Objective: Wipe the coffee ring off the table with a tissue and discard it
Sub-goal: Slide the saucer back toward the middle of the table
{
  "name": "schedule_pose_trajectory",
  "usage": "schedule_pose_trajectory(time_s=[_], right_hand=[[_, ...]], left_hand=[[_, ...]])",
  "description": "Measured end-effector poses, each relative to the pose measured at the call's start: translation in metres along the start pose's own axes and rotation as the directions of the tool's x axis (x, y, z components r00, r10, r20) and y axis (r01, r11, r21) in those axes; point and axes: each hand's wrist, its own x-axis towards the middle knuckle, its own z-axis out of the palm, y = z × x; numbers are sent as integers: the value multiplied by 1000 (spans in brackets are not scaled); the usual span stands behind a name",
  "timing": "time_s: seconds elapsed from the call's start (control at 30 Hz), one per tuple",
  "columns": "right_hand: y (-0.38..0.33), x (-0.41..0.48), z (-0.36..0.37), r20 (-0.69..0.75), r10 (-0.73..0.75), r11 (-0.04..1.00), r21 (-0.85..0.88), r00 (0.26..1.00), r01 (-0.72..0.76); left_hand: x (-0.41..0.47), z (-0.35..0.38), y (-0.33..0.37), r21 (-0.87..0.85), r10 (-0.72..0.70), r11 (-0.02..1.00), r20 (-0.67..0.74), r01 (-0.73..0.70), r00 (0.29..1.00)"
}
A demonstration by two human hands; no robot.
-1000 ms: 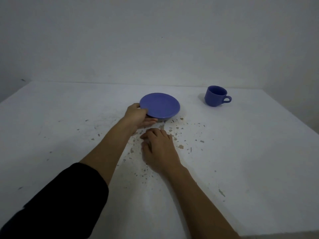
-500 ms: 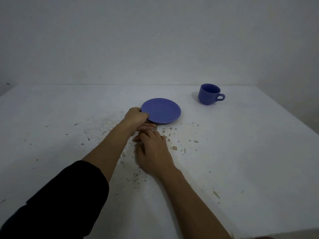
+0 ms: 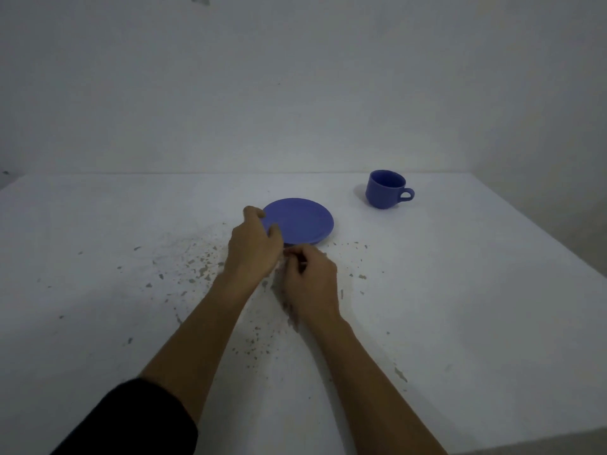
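Note:
A blue saucer (image 3: 300,221) lies on the white table (image 3: 460,307), a little past the middle. My left hand (image 3: 253,247) is at its left rim, thumb on top and fingers around the edge. My right hand (image 3: 310,284) is just in front of the saucer's near rim, its fingers curled and pinched together at the rim. Whether they hold anything is not clear. I cannot make out a tissue, and no coffee ring shows apart from the specks; the hands and saucer cover that spot.
A blue cup (image 3: 386,189) stands upright at the back right, handle to the right. Brownish chipped specks (image 3: 197,269) are scattered over the table's middle. A pale wall rises right behind the table. The table's right edge runs diagonally near the frame's right side.
The saucer's lifted left side has come down lower. My left hand has shifted on the rim with its fingers looser. My right hand went from flat on the table to curled and pinched at the rim.

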Motion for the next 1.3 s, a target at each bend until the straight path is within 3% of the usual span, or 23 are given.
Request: schedule_pose_trajectory(time_s=[0.07, 0.17, 0.33, 0.43, 0.7, 1.03, 1.17, 1.3], right_hand=[[9, 12, -10, -55, 35, 999, 21, 998, -34], [24, 33, -29, -133, 147, 989, 16, 980, -146], [51, 74, -64, -351, 296, 950, 13, 888, -312], [68, 110, -84, -400, 362, 921, 15, 842, -389], [99, 180, -108, -362, 469, 882, 154, 805, -445], [111, 187, -117, -396, 449, 893, 209, 801, -398], [100, 175, -112, -382, 384, 923, 174, 841, -343], [74, 158, -97, -273, 303, 944, 215, 913, -249]], left_hand=[[-19, 9, 2, 47, 122, 991, -3, -122, 992], [-49, 31, 2, 47, 198, 979, 47, -201, 979], [-72, 56, -10, 229, 383, 887, 125, -402, 915], [-71, 58, -10, 229, 424, 866, 134, -444, 896], [-66, 64, -13, 258, 430, 854, 138, -452, 892], [-67, 64, -14, 253, 420, 860, 142, -443, 896], [-67, 62, -13, 234, 419, 865, 150, -444, 896], [-69, 59, -10, 226, 419, 868, 141, -442, 897]])
